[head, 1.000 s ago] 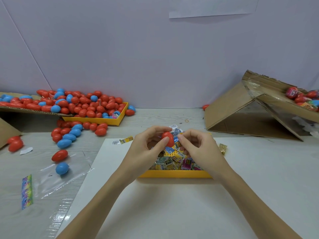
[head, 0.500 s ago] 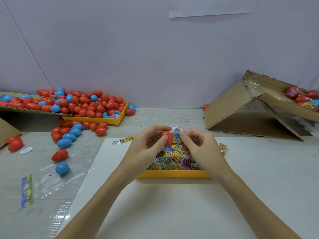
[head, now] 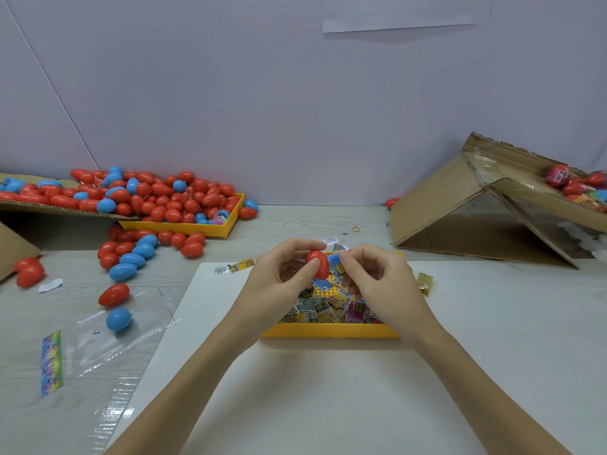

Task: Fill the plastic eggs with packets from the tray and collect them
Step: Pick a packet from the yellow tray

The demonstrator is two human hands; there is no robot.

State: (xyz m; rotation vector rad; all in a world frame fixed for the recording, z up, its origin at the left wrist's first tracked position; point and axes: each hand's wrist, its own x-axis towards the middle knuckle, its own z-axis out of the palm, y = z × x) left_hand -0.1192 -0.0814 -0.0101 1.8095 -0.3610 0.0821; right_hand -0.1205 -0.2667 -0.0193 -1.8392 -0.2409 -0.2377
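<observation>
Pinched between the thumb and fingers of the left hand (head: 279,284) is a small red plastic egg (head: 318,265). It sits just above the far end of the yellow plastic tray (head: 328,331) full of little printed packets (head: 323,308). The right hand (head: 377,284) has its fingers curled shut on a blue and yellow packet (head: 336,266), and that packet touches the right side of the egg.

The egg stands nearly upright, its long way going up and down with a small lean. The packet lies right beside it, toward the right hand, so the right hand is the one closest to push it in. I cannot see an opening in the egg (it may be turned away from the camera), so I cannot tell if the egg is open or closed.

A second ago the right fingers were lower and a bit apart from the egg. Now they have come up and in, and the packet meets the egg. The left hand has barely moved.

Many more red and blue eggs (head: 157,198) lie piled in another yellow tray (head: 230,224) far to the left. Some filled eggs (head: 571,183) rest on a folded brown cardboard box (head: 443,211) to the right.
</observation>
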